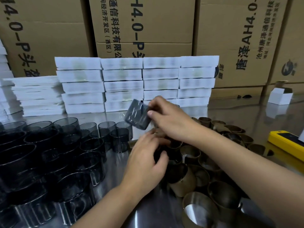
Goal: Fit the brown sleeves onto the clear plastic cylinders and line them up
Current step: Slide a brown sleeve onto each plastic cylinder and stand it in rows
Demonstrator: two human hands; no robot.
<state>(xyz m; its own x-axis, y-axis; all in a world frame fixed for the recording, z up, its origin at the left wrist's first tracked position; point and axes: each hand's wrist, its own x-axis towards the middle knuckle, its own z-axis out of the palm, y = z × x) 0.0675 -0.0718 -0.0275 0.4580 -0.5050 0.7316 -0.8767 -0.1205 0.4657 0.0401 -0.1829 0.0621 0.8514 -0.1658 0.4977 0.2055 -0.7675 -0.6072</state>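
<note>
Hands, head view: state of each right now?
Left hand: fingers curled over the brown sleeves, blurred; cannot tell whether it holds one.
Right hand: grips a clear cylinder, held up in the air.

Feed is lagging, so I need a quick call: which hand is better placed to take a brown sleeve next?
Left, probably. The left hand is low over the brown sleeves, fingers curled at one, though blur hides any grip. The right hand is raised, pinching a clear cylinder.
</note>
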